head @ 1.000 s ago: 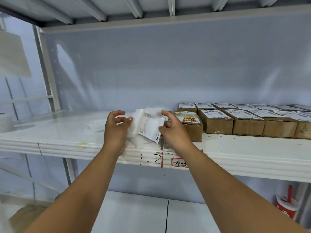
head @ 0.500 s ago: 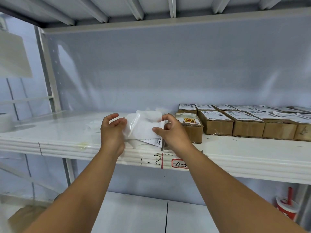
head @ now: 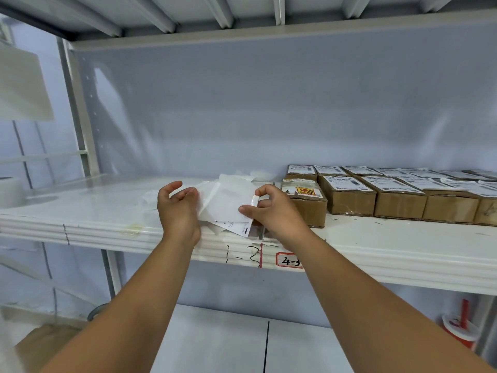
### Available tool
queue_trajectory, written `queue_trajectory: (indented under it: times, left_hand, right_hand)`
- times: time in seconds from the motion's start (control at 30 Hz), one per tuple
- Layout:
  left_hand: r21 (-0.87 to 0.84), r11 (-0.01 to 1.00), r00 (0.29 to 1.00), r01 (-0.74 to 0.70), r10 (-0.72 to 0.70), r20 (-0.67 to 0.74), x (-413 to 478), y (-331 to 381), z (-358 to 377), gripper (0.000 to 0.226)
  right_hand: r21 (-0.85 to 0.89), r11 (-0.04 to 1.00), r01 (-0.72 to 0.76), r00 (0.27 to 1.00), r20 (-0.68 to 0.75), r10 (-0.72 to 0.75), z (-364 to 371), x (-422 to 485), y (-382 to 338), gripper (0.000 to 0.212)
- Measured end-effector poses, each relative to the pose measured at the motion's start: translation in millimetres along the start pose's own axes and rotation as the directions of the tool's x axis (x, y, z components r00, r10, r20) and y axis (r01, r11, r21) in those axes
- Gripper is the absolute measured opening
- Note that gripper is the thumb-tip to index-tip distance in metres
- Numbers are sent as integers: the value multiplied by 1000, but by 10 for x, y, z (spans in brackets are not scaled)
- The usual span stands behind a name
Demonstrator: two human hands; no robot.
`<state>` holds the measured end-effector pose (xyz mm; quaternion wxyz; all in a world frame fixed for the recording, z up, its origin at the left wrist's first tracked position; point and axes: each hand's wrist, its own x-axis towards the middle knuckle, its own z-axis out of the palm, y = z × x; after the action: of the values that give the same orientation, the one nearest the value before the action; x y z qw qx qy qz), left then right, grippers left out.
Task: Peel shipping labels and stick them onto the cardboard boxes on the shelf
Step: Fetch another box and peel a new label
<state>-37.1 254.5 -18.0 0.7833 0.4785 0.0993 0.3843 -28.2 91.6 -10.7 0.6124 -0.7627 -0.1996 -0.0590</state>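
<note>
My left hand [head: 177,208] and my right hand [head: 271,211] hold a white shipping label sheet [head: 228,203] between them above the front of the white shelf [head: 376,246]. The left fingers pinch its left edge; the right thumb and fingers pinch its right edge, which curls up. Printed labels [head: 236,227] lie under the sheet. Just right of my right hand stands a cardboard box [head: 306,203] with a red and yellow sticker on top. A row of labelled cardboard boxes [head: 398,200] runs on to the right.
Loose white backing papers [head: 252,176] lie on the shelf behind the sheet. The shelf's front edge bears a handwritten tag [head: 289,261]. A lower white shelf [head: 215,345] and a red cup [head: 460,329] sit below. An upright post [head: 78,109] stands at left.
The sheet has turned from its printed side to a blank white side. Both hands moved slightly down, and the right fingers now curl the sheet's right edge up.
</note>
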Motion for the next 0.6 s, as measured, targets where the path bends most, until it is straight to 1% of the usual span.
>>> queue_trajectory:
  times: [0.1, 0.13, 0.2, 0.23, 0.27, 0.3, 0.33, 0.37, 0.4, 0.43, 0.5, 0.53, 0.57, 0.6]
  left_hand:
    - [24, 1000, 1000, 0, 0, -22, 34, -23, -2, 27]
    - [60, 998, 1000, 0, 2, -29, 52, -32, 6, 28]
    - [221, 973, 998, -68, 68, 4, 70, -37, 45, 32]
    - [367, 917, 987, -159, 147, 60, 65, -54, 67, 37]
    - [548, 783, 955, -294, 263, 137, 46, -70, 86, 44]
    - [691, 578, 890, -434, 395, 228, 11, -79, 109, 51]
    - [748, 369, 790, -551, 519, 326, -29, -79, 137, 56]
    - [731, 238, 692, -639, 594, 411, -65, -70, 168, 57]
    - [675, 192, 623, -712, 616, 482, -108, -42, 211, 55]
    - [595, 183, 567, -783, 604, 561, -130, -18, 249, 51]
    - [449, 155, 463, -880, 498, 733, -137, -1, 304, 45]
    - [406, 156, 433, -900, 415, 800, -142, 8, 324, 45]
    - [382, 186, 424, -905, 330, 844, -133, 12, 339, 47]
    - [382, 239, 438, -893, 258, 861, -123, 20, 350, 48]
  right_hand:
    - [8, 1000, -23, 999, 33, 23, -14, -2, 3, 26]
    - [16, 999, -30, 999, 38, 30, -18, 5, 8, 25]
    - [33, 999, -37, 999, 26, 36, -27, 14, 1, 22]
    - [46, 998, -38, 999, 13, 37, -31, 17, -4, 19]
    - [59, 998, -37, 999, 1, 37, -34, 22, -3, 16]
    - [62, 997, -38, 999, -9, 38, -34, 21, -8, 14]
    - [52, 998, -37, 999, -14, 38, -35, 20, -6, 13]
    - [39, 999, -36, 999, -13, 37, -33, 13, -8, 13]
    - [29, 999, -30, 999, -10, 30, -33, 14, -3, 14]
    - [26, 999, -21, 1000, -8, 22, -35, 12, -6, 15]
    - [27, 1000, -9, 1000, -8, 10, -42, 16, -6, 18]
    - [24, 1000, -4, 1000, -6, 4, -41, 21, 0, 19]
    - [17, 1000, 5, 1000, 0, -5, -37, 19, 3, 20]
    - [7, 1000, 16, 1000, 7, -16, -32, 20, 14, 22]
